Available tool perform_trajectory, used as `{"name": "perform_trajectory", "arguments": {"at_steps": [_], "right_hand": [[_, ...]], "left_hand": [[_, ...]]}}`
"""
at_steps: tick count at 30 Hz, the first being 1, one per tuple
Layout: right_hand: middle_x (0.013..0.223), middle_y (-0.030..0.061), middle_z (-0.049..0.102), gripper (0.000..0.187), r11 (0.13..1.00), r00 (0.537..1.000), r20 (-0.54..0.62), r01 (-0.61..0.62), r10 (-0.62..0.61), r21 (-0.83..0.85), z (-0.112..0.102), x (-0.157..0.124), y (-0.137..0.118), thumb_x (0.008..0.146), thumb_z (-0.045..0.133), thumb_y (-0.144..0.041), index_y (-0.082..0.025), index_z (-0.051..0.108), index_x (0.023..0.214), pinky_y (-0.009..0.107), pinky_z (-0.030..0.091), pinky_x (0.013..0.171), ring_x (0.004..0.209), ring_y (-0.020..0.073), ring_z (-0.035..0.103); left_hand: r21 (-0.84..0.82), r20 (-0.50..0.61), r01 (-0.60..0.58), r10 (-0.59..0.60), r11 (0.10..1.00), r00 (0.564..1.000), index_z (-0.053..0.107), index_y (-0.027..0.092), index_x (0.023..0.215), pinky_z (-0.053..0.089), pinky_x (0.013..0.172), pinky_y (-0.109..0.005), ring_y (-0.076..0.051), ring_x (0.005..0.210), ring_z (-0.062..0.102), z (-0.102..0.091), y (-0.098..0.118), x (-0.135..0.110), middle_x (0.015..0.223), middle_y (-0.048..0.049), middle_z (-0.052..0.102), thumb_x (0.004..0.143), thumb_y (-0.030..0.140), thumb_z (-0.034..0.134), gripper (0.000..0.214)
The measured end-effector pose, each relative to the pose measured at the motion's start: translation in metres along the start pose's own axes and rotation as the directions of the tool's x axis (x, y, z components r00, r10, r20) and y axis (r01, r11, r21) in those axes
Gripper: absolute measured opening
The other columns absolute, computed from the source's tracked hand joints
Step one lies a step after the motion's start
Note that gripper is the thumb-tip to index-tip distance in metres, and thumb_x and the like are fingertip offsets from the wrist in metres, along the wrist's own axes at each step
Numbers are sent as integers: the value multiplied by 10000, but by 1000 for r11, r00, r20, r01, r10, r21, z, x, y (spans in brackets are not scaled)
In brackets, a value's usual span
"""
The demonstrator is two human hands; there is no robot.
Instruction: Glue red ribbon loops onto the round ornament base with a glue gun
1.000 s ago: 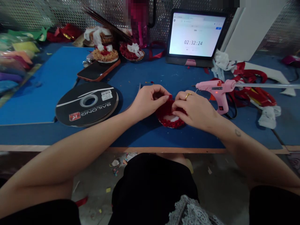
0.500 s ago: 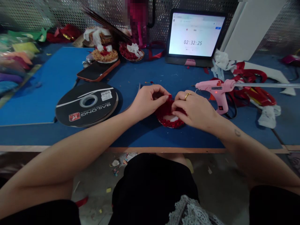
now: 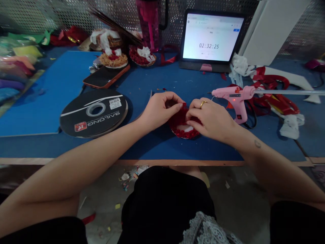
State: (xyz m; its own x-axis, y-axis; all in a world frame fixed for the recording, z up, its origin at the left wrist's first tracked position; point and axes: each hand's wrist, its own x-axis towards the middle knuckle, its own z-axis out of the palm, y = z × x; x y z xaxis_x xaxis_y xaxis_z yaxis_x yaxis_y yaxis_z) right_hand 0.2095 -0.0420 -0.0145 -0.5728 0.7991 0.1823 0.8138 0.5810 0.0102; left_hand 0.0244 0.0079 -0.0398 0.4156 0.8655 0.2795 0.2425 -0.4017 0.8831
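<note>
A small round disc covered in red ruffled trim (image 3: 183, 130) lies on the blue table top (image 3: 157, 142) near the front edge. My left hand (image 3: 159, 109) curls over its left rim, fingertips pinching the red trim. My right hand (image 3: 212, 119), with a gold ring, presses the trim from the right with bent fingers. The far part of the disc is hidden under both hands.
A pink glue gun (image 3: 235, 99) stands just right of my hands, beside red ribbons (image 3: 273, 93). A black tape reel (image 3: 93, 113) lies to the left, a phone (image 3: 106, 76) behind it. Finished red pieces (image 3: 141, 56) and a tablet showing a timer (image 3: 212, 39) stand at the back.
Both hands stay on the red disc with almost no movement. The timer on the tablet has gone from 02:32:24 to 02:32:25.
</note>
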Motion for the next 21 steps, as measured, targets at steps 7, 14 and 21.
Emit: {"name": "perform_trajectory", "arguments": {"at_steps": [7,14,21], "right_hand": [[960,77,613,119,1000,1000,-8,-1,1,4,1,0,0,884,576,-204,-165,685,852,306,389,661,885,219,517],[947,59,614,96,986,999,-33,-1,7,167,1,-4,8,875,588,-234,-180,667,883,316,414,731,895,218,558],[854,44,665,234,909,991,-128,20,37,416,-32,-19,31,912,542,-403,-210,645,829,321,456,747,797,188,595]], "left_hand": [[0,4,-6,6,1000,1000,694,140,840,508,677,-230,-128,738,652,0,-1,1,869,-44,731,792,240,625,130],[-24,-10,-1,1,1000,1000,690,137,842,505,666,-229,-129,738,650,-1,-2,1,871,-49,728,794,243,641,126],[-79,-47,-22,18,997,999,687,142,823,514,718,-247,-141,788,658,-3,-4,1,882,-57,726,786,265,656,132]]}}
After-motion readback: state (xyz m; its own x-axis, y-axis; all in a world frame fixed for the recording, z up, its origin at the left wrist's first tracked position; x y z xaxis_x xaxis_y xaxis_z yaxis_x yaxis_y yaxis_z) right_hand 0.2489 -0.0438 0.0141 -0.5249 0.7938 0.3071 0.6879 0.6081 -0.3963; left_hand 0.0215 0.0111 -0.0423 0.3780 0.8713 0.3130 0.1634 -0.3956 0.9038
